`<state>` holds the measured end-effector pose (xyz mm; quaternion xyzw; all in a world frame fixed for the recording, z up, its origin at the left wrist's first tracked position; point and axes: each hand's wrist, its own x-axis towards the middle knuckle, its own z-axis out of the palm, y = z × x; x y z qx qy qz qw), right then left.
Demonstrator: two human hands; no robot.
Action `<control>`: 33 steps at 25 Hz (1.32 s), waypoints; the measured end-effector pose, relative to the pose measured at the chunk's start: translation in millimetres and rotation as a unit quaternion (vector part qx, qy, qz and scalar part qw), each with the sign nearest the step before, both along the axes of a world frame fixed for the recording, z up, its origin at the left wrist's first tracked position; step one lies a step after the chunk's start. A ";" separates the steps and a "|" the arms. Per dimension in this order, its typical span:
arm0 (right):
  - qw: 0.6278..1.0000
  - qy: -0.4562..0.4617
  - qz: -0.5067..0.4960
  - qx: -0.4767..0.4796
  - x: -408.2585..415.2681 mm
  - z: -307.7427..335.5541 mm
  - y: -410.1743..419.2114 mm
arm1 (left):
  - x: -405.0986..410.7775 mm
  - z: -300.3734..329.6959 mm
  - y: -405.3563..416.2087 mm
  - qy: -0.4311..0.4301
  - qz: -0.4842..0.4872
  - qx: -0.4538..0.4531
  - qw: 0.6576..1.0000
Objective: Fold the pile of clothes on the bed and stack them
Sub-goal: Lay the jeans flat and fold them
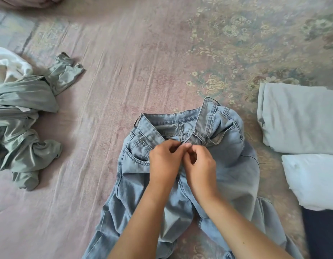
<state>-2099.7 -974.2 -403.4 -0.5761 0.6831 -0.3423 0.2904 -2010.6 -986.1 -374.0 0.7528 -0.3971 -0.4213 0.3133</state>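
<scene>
Denim fly: pinched by left hand (164,161) and right hand (199,163) fingertips, together.
Light-blue denim jeans (227,156): mid-bed (106,90), waistband away, legs trailing toward near edge.
Unfolded grey-green pile (22,113): left edge.
Folded pale stack (300,118): right edge.

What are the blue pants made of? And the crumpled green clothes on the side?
The blue pants look like light-washed denim: matte, with raised double stitching at the pockets and waistband. The green clothes look like a thinner, smoother fabric with a slight sheen and soft folds, maybe a cotton or synthetic blend; I cannot tell which.
</scene>
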 end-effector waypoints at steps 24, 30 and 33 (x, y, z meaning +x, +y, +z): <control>0.768 -0.486 -0.217 0.356 6.9 11.6 -15.5 | 7.2 -24.5 -3.9 0.099 0.036 0.045 0.993; 0.890 -0.309 -0.156 0.297 5.2 6.0 -10.4 | 4.6 -22.5 0.4 0.211 0.063 0.068 0.973; 0.908 -0.279 -0.131 0.283 6.6 7.6 -7.2 | 6.6 -21.1 4.7 0.271 0.081 0.075 0.956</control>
